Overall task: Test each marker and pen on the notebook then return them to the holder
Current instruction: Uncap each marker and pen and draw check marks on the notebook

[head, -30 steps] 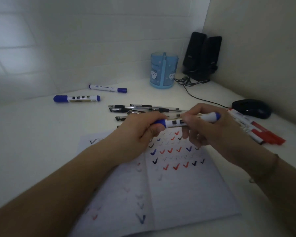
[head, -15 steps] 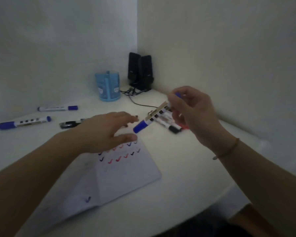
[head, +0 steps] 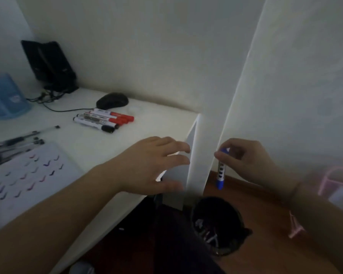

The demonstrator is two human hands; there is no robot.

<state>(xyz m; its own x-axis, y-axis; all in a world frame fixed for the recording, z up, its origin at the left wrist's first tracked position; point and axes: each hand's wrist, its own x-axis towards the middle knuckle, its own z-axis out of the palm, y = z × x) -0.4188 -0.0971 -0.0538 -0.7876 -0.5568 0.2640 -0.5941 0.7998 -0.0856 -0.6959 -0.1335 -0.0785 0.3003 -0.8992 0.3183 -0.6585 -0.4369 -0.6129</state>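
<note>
Head view shows your right hand (head: 251,161) pinching the blue marker (head: 220,172) cap-down at 3 o'clock, above the bin (head: 216,226), likely discarding it; your left hand (head: 152,165), fingers spread, holds nothing over the surface (head: 147,123) edge.

Two bare forearms, no sleeves; left hand (head: 154,165) unadorned; right hand (head: 251,161) with thin cord bracelet (head: 294,189) at the wrist.
</note>
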